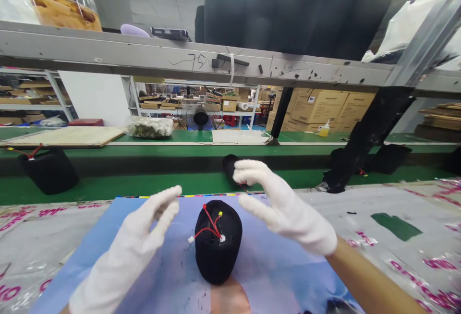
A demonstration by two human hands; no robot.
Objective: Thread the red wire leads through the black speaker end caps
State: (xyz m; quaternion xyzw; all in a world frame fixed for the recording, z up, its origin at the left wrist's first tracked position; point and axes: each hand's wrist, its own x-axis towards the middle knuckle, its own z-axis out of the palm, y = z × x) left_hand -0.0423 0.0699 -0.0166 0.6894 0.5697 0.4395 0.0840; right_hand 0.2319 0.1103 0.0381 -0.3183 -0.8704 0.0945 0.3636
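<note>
The person's left hand (144, 237), in a white cotton glove, rises from the lower left of the frame with the wrist low and the fingers angled up and to the right, slightly curled. The right hand (284, 203), in a matching white glove, comes in from the right, its bare forearm (374, 280) running off the lower right corner and its fingers reaching left. Each grip stands open, touching nothing, with the two gloved hands raised on either side of a rounded black fabric-covered oval object (218, 242). That object lies at lower centre on a blue printed sheet (273, 266), just between the hands, with thin red wires (212, 220) and a small white connector (190, 239) on its top. The sheet rests on a worktop (396, 218) covered in clear plastic film with pink lettering. Just beyond the right hand's fingertips, a smaller black piece (228, 167) sits on a green conveyor belt (108, 184). A grey metal shelf rail (108, 47) crosses the upper part of the frame, and cardboard boxes (319, 107) stand in the distance at centre right.
</note>
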